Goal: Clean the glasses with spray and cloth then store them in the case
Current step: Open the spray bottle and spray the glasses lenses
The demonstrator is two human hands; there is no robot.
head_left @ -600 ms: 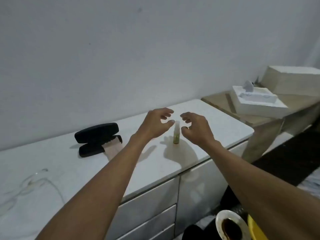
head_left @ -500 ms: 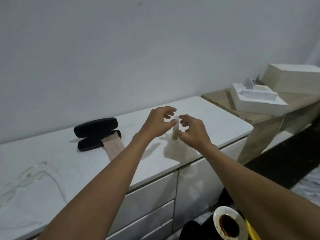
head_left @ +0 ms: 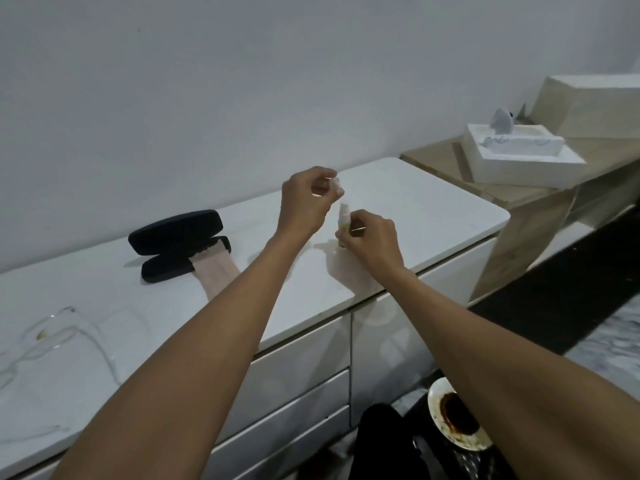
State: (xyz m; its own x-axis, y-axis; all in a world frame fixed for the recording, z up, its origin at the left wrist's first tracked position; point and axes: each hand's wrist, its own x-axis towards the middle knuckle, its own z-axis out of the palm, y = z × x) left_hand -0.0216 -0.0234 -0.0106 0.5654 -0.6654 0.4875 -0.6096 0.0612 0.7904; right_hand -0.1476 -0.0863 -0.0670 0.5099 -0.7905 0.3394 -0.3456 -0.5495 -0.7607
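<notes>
Fingers [head_left: 360, 220] of the right hand [head_left: 372, 239] are pinching the spray bottle [head_left: 344, 223], standing on the white bench [head_left: 433, 209]. Left hand [head_left: 304, 202] is pinching its small cap [head_left: 336, 184] just above the nozzle, apart from it.

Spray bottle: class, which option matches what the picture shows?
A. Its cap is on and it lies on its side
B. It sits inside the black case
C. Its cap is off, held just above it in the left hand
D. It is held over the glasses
C: the left hand pinches the small clear cap just above the bare nozzle, while the right hand grips the upright spray bottle on the white cabinet top.
</notes>
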